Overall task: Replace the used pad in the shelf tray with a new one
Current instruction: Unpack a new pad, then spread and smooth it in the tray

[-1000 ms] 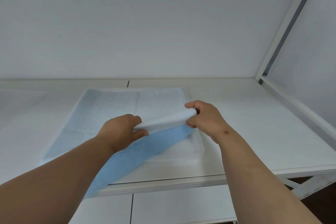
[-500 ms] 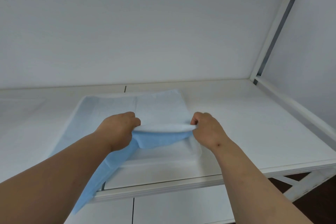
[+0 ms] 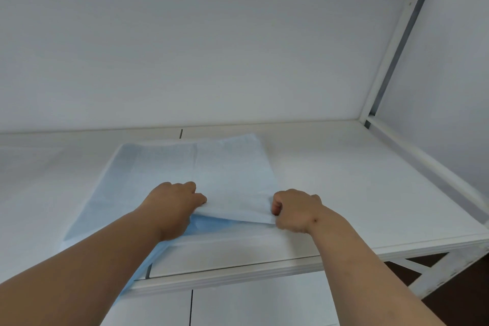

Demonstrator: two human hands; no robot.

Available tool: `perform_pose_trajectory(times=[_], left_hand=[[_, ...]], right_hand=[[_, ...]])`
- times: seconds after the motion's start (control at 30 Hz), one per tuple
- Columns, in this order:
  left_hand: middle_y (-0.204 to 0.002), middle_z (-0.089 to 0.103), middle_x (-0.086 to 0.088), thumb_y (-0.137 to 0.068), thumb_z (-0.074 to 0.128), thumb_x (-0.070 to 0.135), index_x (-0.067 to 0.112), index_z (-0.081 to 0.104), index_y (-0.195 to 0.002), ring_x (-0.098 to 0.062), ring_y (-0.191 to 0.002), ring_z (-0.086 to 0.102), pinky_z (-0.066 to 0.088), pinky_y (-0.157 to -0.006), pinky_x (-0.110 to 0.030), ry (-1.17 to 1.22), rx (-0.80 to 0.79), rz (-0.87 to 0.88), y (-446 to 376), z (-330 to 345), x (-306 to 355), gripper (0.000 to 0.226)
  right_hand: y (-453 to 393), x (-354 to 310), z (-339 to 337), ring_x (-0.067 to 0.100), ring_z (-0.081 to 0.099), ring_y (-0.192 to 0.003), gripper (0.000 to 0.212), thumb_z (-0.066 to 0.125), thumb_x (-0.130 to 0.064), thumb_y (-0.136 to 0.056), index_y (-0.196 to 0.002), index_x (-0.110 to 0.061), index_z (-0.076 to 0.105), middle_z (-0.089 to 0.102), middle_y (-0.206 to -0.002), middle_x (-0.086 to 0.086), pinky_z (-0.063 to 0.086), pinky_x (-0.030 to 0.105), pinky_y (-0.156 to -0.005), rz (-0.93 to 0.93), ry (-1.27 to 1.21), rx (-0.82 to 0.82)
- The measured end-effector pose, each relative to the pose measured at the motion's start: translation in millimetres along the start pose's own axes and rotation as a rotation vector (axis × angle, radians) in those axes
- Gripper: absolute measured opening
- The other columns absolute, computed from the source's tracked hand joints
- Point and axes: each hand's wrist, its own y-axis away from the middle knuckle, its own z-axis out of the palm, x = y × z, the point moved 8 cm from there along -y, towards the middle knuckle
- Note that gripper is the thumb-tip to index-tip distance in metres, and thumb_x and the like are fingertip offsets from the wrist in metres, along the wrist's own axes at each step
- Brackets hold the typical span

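Both hands pinch the pad's (image 3: 201,169) near flap — left hand (image 3: 174,204) and right hand (image 3: 293,209) at its corners; pad's lying on the shelf (image 3: 344,180); I'd pull the flap evenly toward the shelf's front edge — no tugging.

The left forearm (image 3: 79,267) covers the pad's (image 3: 206,167) lower-left part; both forearms run off the bottom edge, and curled fingertips hide under the pad's edge.

Your left hand (image 3: 173,206) and right hand (image 3: 295,209) each pinch the near edge of the pad (image 3: 211,167), lifting a white fold so its blue underside shows beneath. The pad lies on the white shelf tray (image 3: 344,180), its left corner hanging over the front edge.
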Motion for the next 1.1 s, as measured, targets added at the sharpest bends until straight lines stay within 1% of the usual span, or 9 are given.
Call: perform_pose_trajectory(times=[0.17, 0.23, 0.33, 0.43, 0.57, 0.63, 0.77, 1.0, 1.1], left_hand=[[-0.072, 0.048, 0.003, -0.054, 0.064, 0.001, 0.024, 0.063, -0.083, -0.016, -0.052, 0.031, 0.026, -0.053, -0.028, -0.17, 0.231, 0.083, 3, -14, 2, 0.037], [-0.062, 0.044, 0.003, -0.04, 0.068, 0.0, 0.024, 0.061, -0.069, -0.016, -0.049, 0.024, 0.021, -0.048, -0.028, -0.192, 0.328, 0.129, 7, -25, 4, 0.038], [-0.086, 0.051, 0.003, -0.065, 0.059, 0.004, 0.025, 0.062, -0.101, -0.017, -0.065, 0.039, 0.029, -0.059, -0.029, -0.116, 0.213, 0.097, 3, -9, 5, 0.042], [-0.112, 0.051, 0.007, -0.083, 0.051, 0.026, 0.033, 0.046, -0.133, -0.017, -0.097, 0.052, 0.039, -0.08, -0.029, 0.018, 0.152, 0.001, 4, -3, -5, 0.05], [-0.121, 0.049, 0.016, -0.061, 0.043, 0.088, 0.042, 0.033, -0.141, -0.01, -0.117, 0.046, 0.031, -0.098, -0.03, 0.204, 0.099, -0.095, 16, -1, -23, 0.093], [-0.113, 0.052, 0.017, -0.053, 0.025, 0.099, 0.042, 0.037, -0.137, -0.01, -0.115, 0.048, 0.031, -0.098, -0.034, 0.339, 0.163, -0.229, 30, 0, -45, 0.103], [-0.11, 0.06, 0.007, -0.083, 0.052, 0.061, 0.029, 0.051, -0.128, -0.02, -0.11, 0.054, 0.036, -0.095, -0.042, 0.515, 0.402, -0.716, 75, 12, -116, 0.055], [-0.127, 0.052, -0.016, -0.082, 0.063, 0.047, 0.013, 0.05, -0.128, -0.038, -0.115, 0.052, 0.043, -0.097, -0.046, 0.805, 0.306, -1.215, 153, 72, -180, 0.058], [-0.098, 0.063, -0.016, -0.086, 0.057, 0.053, 0.005, 0.058, -0.093, -0.033, -0.083, 0.059, 0.044, -0.072, -0.036, 0.866, 0.162, -1.216, 168, 94, -186, 0.048]], right_hand=[[-3, 4, -4, 0.018, 0.059, -0.099, 0.032, 0.046, -0.014, -0.075, -0.099, -0.024, 0.063, 0.063, -0.104, -0.008, 0.033, 0.037, -0.09, 0.063, 0.09, 0.053], [-4, 4, -1, 0.019, 0.058, -0.097, 0.032, 0.045, -0.018, -0.073, -0.099, -0.023, 0.063, 0.063, -0.104, -0.006, 0.032, 0.038, -0.09, 0.084, 0.132, 0.029], [-3, -10, -9, 0.023, 0.05, -0.105, 0.032, 0.048, -0.036, -0.075, -0.103, -0.027, 0.061, 0.053, -0.109, -0.002, 0.03, 0.039, -0.092, 0.067, 0.159, 0.091], [-2, -49, -8, 0.022, 0.041, -0.113, 0.04, 0.054, -0.046, -0.078, -0.115, -0.032, 0.056, 0.047, -0.117, -0.003, 0.029, 0.037, -0.096, -0.146, 0.078, 0.197], [-4, -93, 22, 0.023, 0.04, -0.111, 0.043, 0.057, -0.036, -0.081, -0.123, -0.026, 0.051, 0.044, -0.116, 0.0, 0.033, 0.035, -0.093, -0.347, 0.052, 0.185], [-8, -103, 27, 0.024, 0.041, -0.109, 0.042, 0.056, -0.028, -0.084, -0.125, -0.024, 0.051, 0.045, -0.117, 0.002, 0.033, 0.034, -0.091, -0.381, 0.096, 0.22], [-13, -136, 28, 0.025, 0.043, -0.109, 0.042, 0.055, -0.023, -0.085, -0.126, -0.021, 0.051, 0.046, -0.119, 0.004, 0.033, 0.036, -0.089, -0.446, 0.175, 0.278], [-16, -214, 40, 0.027, 0.046, -0.103, 0.043, 0.055, -0.013, -0.08, -0.122, -0.017, 0.054, 0.046, -0.113, 0.006, 0.041, 0.038, -0.087, -0.621, 0.212, 0.24], [-28, -216, 58, 0.027, 0.046, -0.106, 0.041, 0.052, -0.015, -0.083, -0.124, -0.02, 0.054, 0.047, -0.115, 0.007, 0.04, 0.037, -0.085, -0.606, 0.19, 0.107]])
